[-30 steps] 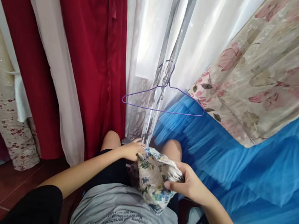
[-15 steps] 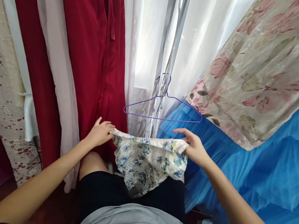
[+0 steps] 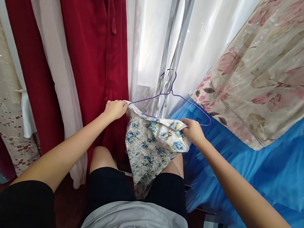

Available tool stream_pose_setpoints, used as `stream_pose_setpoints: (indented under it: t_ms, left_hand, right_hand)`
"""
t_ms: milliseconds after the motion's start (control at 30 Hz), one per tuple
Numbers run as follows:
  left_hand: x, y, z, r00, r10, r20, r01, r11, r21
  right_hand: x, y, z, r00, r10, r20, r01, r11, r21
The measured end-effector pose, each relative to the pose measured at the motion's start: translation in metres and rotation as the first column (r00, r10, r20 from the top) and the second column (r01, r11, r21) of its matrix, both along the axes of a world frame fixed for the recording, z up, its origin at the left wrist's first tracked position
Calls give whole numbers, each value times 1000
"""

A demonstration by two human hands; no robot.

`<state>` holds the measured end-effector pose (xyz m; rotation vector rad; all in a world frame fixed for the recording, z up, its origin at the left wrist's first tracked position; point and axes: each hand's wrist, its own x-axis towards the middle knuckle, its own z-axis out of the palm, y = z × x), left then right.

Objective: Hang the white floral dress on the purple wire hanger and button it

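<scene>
A white garment [image 3: 147,144] with blue and yellow flowers is stretched between my two hands, its lower part hanging in a point above my knees. My left hand [image 3: 116,109] is closed on the left end of its top edge, right at the left tip of a purple wire hanger [image 3: 171,89]. Gripping the right end of that edge is my right hand [image 3: 193,131], just below the hanger's bottom wire. The hanger's right tip sticks out beyond this hand. Whether the left tip lies inside the cloth I cannot tell.
The hanger hangs by a grey strap [image 3: 168,35] before white curtains [image 3: 152,24]. Long red fabric [image 3: 91,41] and pale fabric [image 3: 49,46] hang left. To the right hang a beige floral cloth [image 3: 261,85] and blue tulle [image 3: 281,178].
Both hands have moved up and forward with the garment, from below the hanger to its bottom wire. My right hand's forefinger has closed down onto the cloth.
</scene>
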<state>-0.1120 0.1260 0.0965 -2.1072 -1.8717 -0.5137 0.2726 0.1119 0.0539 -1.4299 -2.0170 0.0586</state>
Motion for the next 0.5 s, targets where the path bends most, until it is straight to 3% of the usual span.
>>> stream_pose_setpoints:
  t_ms: [100,167,267,400,500]
  left_hand:
    - [15,-4,15,998,-57,19,55,996,65]
    - [30,-6,25,974,-219,54,209,966,152]
    - [54,-6,34,887,-451,94,419,874,245]
    - [72,-9,28,881,-459,111,428,875,224]
    - [71,-14,19,906,-412,91,383,893,235]
  right_hand:
    - [-8,-6,-3,998,20,-66,-22,999,-34]
    - [-16,-9,-3,991,58,-116,-66,996,-64]
    - [-20,-17,-1,984,106,-140,-118,989,-83]
    - [-1,-31,0,945,119,-304,-117,993,25]
    - [28,-34,6,879,13,-477,83,980,179]
